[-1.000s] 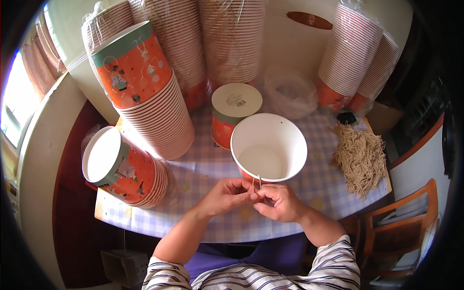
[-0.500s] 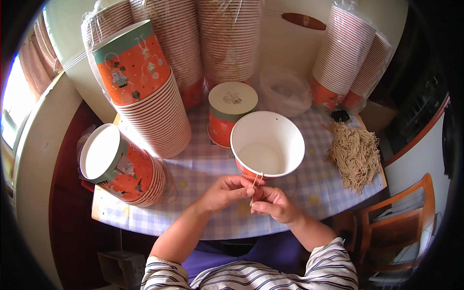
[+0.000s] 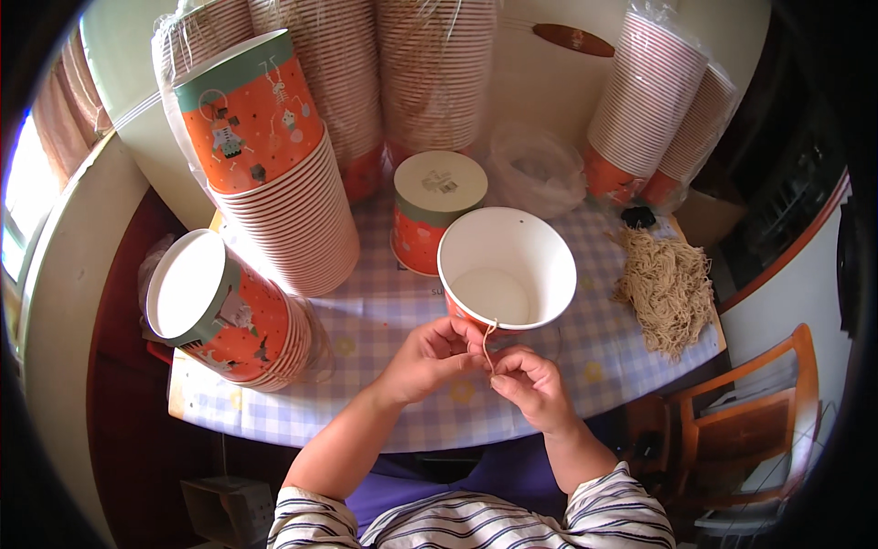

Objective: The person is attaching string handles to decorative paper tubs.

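A large orange paper bucket (image 3: pixel 508 265) with a white inside stands mouth-up at the table's middle, a small hole in its far wall. At its near rim hangs a thin beige cord (image 3: pixel 487 342). My left hand (image 3: pixel 437 357) is closed, pinching the cord just in front of the rim. Close beside it, my right hand (image 3: pixel 533 386) is closed too, thumb and fingertips on the cord's lower part. The fingertips of both hands nearly meet. A tangled heap of beige cords (image 3: pixel 666 291) lies on the right side of the table.
An upturned bucket (image 3: pixel 441 181) stands behind the open one. Tall nested bucket stacks (image 3: pixel 283 215) rise at left, another stack (image 3: pixel 240 320) leans nearer. Bagged stacks (image 3: pixel 646 101) stand at back right, near a clear plastic bag (image 3: pixel 535 169). A wooden chair (image 3: pixel 745 430) is at right.
The cord's raised loop has come down into a single strand between my hands. My right hand has shifted slightly right and its fingers have re-gripped; my left hand has moved little.
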A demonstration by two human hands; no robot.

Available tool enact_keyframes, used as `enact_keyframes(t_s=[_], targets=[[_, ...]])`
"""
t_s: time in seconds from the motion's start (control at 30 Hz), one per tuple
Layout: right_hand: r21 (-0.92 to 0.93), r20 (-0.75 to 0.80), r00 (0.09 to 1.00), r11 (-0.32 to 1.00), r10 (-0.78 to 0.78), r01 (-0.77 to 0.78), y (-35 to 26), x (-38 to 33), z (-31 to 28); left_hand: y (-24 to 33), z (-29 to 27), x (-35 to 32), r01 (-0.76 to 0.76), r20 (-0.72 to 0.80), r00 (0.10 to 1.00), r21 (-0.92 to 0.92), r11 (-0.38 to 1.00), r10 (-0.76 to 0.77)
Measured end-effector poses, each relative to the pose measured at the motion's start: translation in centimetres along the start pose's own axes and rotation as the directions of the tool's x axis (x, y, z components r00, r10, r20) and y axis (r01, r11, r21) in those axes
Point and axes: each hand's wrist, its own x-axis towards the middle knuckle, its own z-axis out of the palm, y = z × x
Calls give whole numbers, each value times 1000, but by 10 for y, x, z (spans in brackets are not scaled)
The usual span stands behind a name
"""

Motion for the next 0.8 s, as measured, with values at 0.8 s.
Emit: enact_keyframes(t_s=[0.8], targets=[[-508, 23, 930, 797, -366, 326, -20, 12, 1, -6, 16, 1, -379, 227, 790, 911, 163, 569]])
